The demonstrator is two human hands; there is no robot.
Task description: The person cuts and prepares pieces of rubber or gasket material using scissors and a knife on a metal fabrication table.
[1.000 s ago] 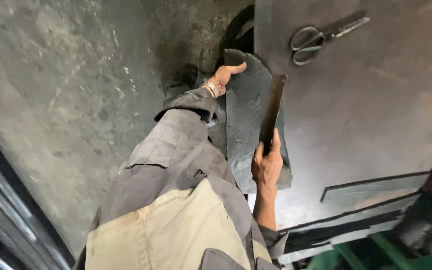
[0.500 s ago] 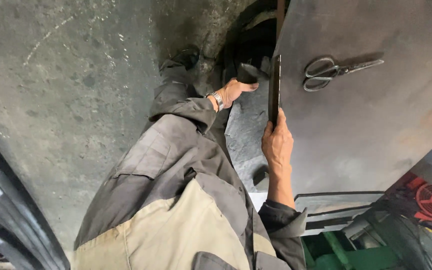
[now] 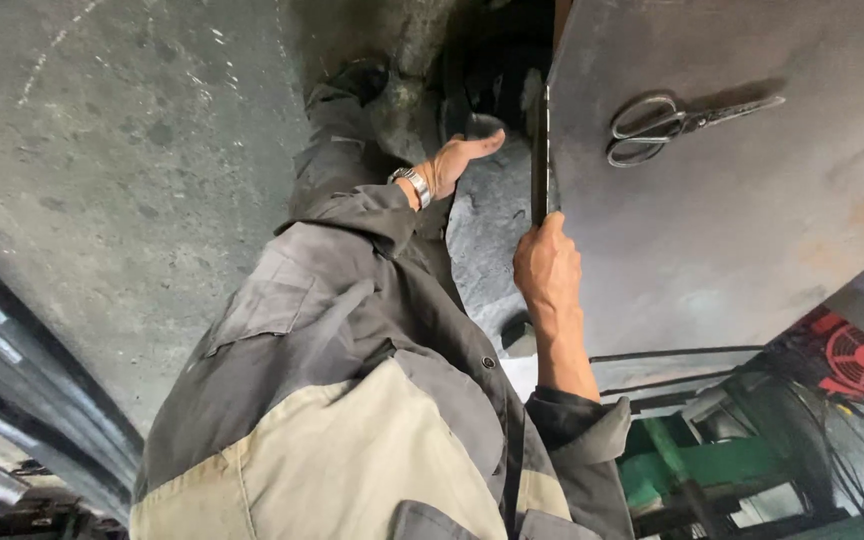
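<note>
Though edge-on, sheet [image 3: 539,150] in rt hand [image 3: 547,272]

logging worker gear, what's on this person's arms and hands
Both arms wear long grey work-jacket sleeves with a tan lower panel on the jacket. The left hand is bare, with a metal wristwatch at the wrist. The right hand is bare, no glove.

The left hand [image 3: 452,160] is reaching forward and down from a grey sleeve, wrist bent, fingers held together and slightly curled, thumb pointing outward; its grip is open. The right hand [image 3: 546,268] is lifting upward with the forearm bare below a rolled sleeve, and its fingers are closing tightly around a thin edge.
</note>
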